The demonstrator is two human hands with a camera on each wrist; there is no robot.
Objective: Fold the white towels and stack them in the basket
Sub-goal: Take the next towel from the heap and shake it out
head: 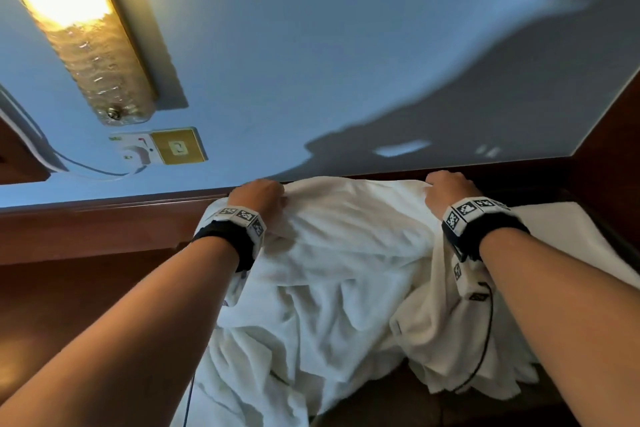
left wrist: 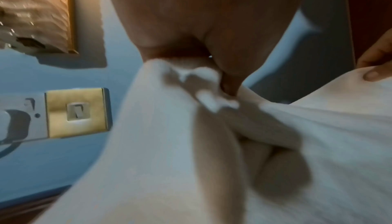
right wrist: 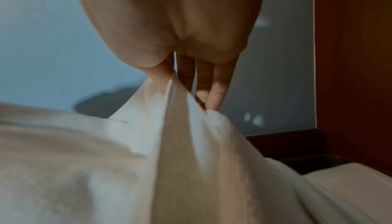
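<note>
Head view: the left hand and right hand each grip the far edge of a rumpled white towel, which hangs toward the person over a wooden surface. A flat white cloth lies to the right. A lit lamp and a switch are on the blue wall.

Left wrist view: the fingers pinch a bunched corner of the towel.

Right wrist view: the fingers pinch a taut fold of the towel.
</note>
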